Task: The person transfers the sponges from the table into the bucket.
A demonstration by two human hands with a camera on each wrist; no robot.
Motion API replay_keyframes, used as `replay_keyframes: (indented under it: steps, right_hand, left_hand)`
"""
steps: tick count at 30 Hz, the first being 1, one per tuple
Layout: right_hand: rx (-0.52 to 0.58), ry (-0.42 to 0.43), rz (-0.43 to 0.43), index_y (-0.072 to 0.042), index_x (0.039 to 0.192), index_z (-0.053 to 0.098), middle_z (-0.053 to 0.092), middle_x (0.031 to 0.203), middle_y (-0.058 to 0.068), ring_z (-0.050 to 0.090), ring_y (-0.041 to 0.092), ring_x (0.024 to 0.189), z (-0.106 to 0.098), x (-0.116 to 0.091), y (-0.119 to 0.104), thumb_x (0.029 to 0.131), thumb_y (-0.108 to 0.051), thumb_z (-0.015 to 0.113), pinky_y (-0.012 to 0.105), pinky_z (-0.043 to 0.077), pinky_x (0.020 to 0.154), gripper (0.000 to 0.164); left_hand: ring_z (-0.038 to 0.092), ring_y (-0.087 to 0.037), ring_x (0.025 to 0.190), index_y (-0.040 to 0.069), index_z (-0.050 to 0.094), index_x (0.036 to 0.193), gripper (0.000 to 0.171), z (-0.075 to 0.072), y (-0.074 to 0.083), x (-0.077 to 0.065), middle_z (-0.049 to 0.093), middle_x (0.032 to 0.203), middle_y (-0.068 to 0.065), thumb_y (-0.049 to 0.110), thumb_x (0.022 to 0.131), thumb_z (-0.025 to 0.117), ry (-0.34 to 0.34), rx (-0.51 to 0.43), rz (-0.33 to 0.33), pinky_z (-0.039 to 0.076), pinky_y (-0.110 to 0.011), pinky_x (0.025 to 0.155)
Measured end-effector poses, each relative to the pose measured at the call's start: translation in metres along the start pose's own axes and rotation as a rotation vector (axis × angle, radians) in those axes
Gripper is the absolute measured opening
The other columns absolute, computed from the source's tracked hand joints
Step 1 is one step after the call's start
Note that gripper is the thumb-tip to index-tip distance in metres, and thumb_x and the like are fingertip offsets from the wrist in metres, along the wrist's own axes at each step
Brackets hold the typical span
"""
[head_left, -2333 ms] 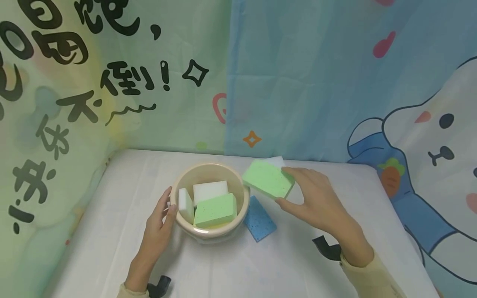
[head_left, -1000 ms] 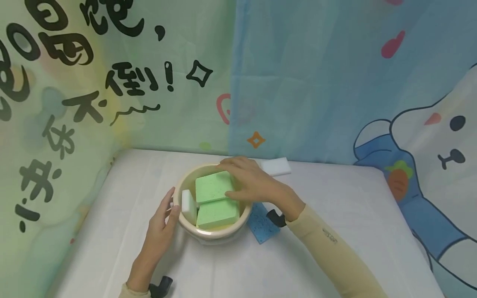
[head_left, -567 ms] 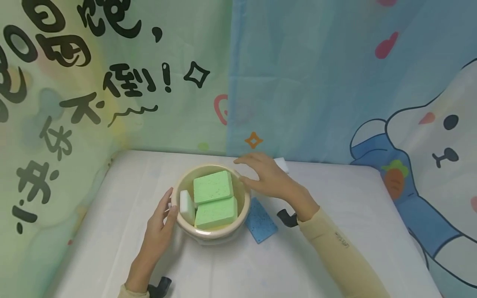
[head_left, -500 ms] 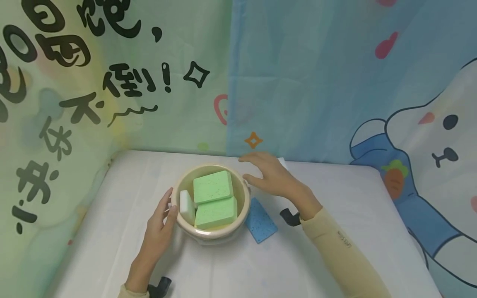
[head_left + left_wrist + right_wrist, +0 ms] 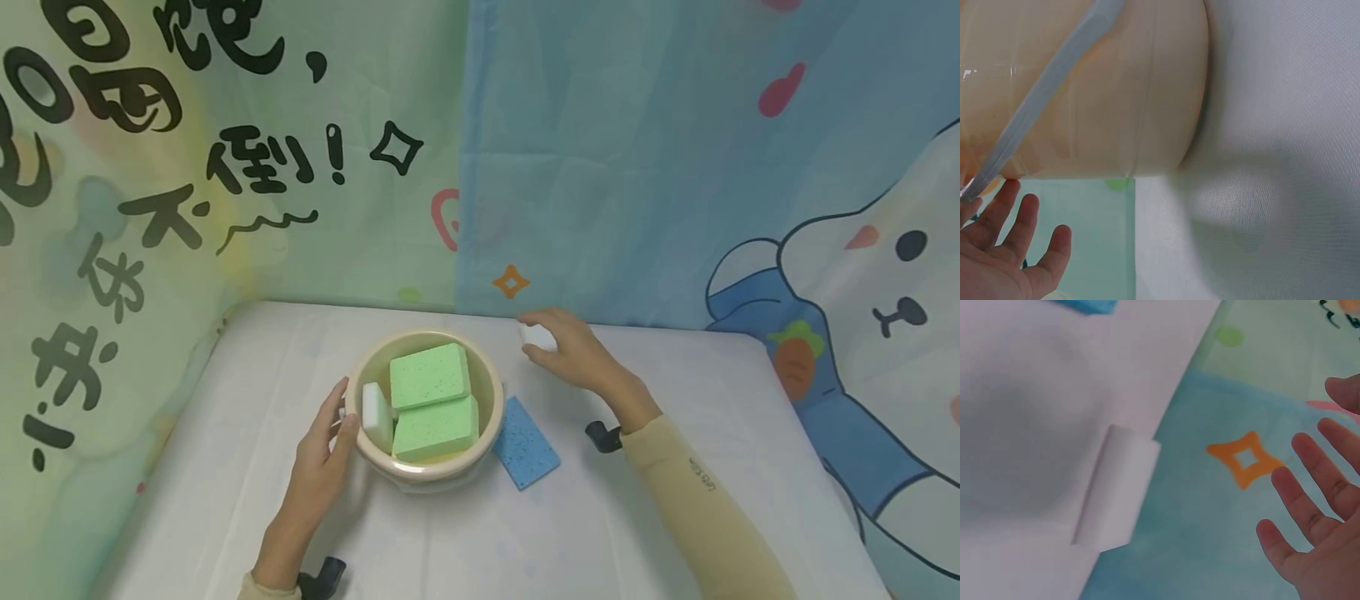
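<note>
A cream bucket (image 5: 491, 417) with a grey handle (image 5: 1054, 81) stands on the white table. Inside it are two green sponges (image 5: 431, 375), one behind the other, and a white sponge (image 5: 377, 417) on edge at the left wall. Fingers extended, my left hand (image 5: 322, 467) touches the bucket's left side with its fingertips. At the table's far edge my right hand (image 5: 570, 350) hovers over another white sponge (image 5: 537, 337); in the right wrist view the fingers are spread and apart from that block (image 5: 1119, 487). A blue sponge (image 5: 527, 446) lies right of the bucket.
The white tablecloth (image 5: 465, 550) ends at the back against a printed curtain (image 5: 600, 167), green on the left and blue on the right. Each wrist carries a small black camera mount (image 5: 324, 577).
My right hand set a green sponge in the bucket behind the other, let go, then moved right to the white sponge at the back. The left hand stayed at the bucket.
</note>
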State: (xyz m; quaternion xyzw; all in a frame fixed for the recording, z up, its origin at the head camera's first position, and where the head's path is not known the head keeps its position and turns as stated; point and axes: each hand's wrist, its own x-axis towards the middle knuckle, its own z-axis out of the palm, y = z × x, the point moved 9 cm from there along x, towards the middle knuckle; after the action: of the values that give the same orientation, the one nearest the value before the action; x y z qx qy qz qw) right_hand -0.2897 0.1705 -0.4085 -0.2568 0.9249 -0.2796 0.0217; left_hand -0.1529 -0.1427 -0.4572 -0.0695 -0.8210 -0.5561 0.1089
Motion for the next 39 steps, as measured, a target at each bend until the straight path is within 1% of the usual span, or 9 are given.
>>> replay_keyframes:
  steps: [4, 13, 18, 22, 26, 29, 32, 35, 39]
  right_hand:
    - [-0.024, -0.002, 0.041, -0.001, 0.139, 0.055, 0.055, 0.139, 0.017, 0.046, 0.037, 0.131, 0.002, 0.001, 0.017, 0.097, -0.017, 0.066, 0.056, 0.038, 0.108, 0.046]
    - [-0.092, 0.051, 0.126, -0.001, 0.14, 0.054, 0.053, 0.138, 0.022, 0.045, 0.039, 0.129, 0.005, 0.004, 0.058, 0.096, -0.015, 0.067, 0.057, 0.038, 0.107, 0.047]
    - [-0.117, 0.036, 0.186, -0.002, 0.142, 0.052, 0.05, 0.138, 0.024, 0.045, 0.041, 0.128, 0.01, 0.004, 0.081, 0.096, -0.016, 0.066, 0.06, 0.038, 0.105, 0.05]
    - [-0.131, 0.018, 0.228, -0.003, 0.144, 0.049, 0.047, 0.14, 0.026, 0.042, 0.044, 0.129, 0.013, 0.003, 0.096, 0.096, -0.016, 0.066, 0.066, 0.035, 0.104, 0.053]
    - [-0.134, -0.014, 0.277, -0.003, 0.148, 0.044, 0.043, 0.142, 0.028, 0.038, 0.046, 0.131, 0.018, 0.003, 0.114, 0.096, -0.016, 0.066, 0.071, 0.032, 0.101, 0.057]
    - [-0.131, -0.051, 0.328, -0.003, 0.15, 0.04, 0.039, 0.143, 0.03, 0.034, 0.048, 0.133, 0.022, 0.004, 0.125, 0.094, -0.013, 0.065, 0.073, 0.029, 0.102, 0.062]
    - [-0.15, -0.094, 0.361, -0.003, 0.152, 0.034, 0.035, 0.144, 0.033, 0.031, 0.051, 0.132, 0.026, 0.005, 0.135, 0.092, -0.01, 0.062, 0.076, 0.027, 0.102, 0.067]
    - [-0.165, -0.149, 0.388, -0.006, 0.155, 0.028, 0.031, 0.147, 0.035, 0.028, 0.054, 0.133, 0.031, 0.006, 0.147, 0.089, -0.01, 0.059, 0.079, 0.025, 0.1, 0.073]
    - [-0.161, -0.203, 0.428, -0.01, 0.157, 0.023, 0.028, 0.144, 0.037, 0.03, 0.056, 0.128, 0.035, 0.008, 0.158, 0.089, -0.015, 0.061, 0.079, 0.029, 0.096, 0.078]
  left_hand:
    - [0.05, -0.03, 0.13, 0.01, 0.033, 0.157, 0.051, 0.0, 0.0, 0.0, 0.05, 0.146, -0.014, 0.02, 0.109, 0.046, -0.002, -0.005, 0.004, 0.038, -0.053, 0.111]
    - [0.049, -0.03, 0.131, 0.013, 0.032, 0.157, 0.051, 0.0, -0.001, 0.001, 0.049, 0.148, -0.013, 0.021, 0.109, 0.046, -0.006, -0.016, -0.003, 0.038, -0.054, 0.111]
    - [0.05, -0.031, 0.129, 0.012, 0.034, 0.157, 0.05, -0.001, -0.001, 0.002, 0.05, 0.146, -0.015, 0.021, 0.109, 0.046, -0.004, -0.008, -0.007, 0.038, -0.055, 0.11]
    - [0.051, -0.031, 0.128, 0.011, 0.034, 0.156, 0.05, -0.001, -0.002, 0.001, 0.052, 0.143, -0.016, 0.021, 0.108, 0.047, 0.001, 0.001, -0.009, 0.039, -0.056, 0.109]
    - [0.051, -0.032, 0.128, 0.012, 0.034, 0.156, 0.051, -0.002, -0.003, 0.001, 0.051, 0.144, -0.016, 0.021, 0.108, 0.047, 0.002, 0.003, -0.012, 0.039, -0.056, 0.109]
    - [0.05, -0.033, 0.129, 0.011, 0.033, 0.157, 0.051, -0.002, -0.004, 0.001, 0.05, 0.146, -0.015, 0.022, 0.108, 0.047, 0.003, 0.005, -0.016, 0.039, -0.055, 0.11]
    - [0.05, -0.033, 0.13, 0.011, 0.033, 0.157, 0.052, -0.002, -0.006, 0.002, 0.049, 0.147, -0.015, 0.023, 0.108, 0.047, 0.004, 0.008, -0.024, 0.039, -0.055, 0.11]
    - [0.051, -0.033, 0.129, 0.012, 0.032, 0.157, 0.052, -0.002, -0.006, 0.002, 0.05, 0.146, -0.015, 0.023, 0.108, 0.047, 0.001, 0.014, -0.029, 0.038, -0.055, 0.11]
    - [0.052, -0.032, 0.129, 0.013, 0.032, 0.157, 0.052, -0.002, -0.006, 0.002, 0.052, 0.144, -0.015, 0.024, 0.109, 0.046, -0.004, 0.019, -0.032, 0.038, -0.055, 0.111]
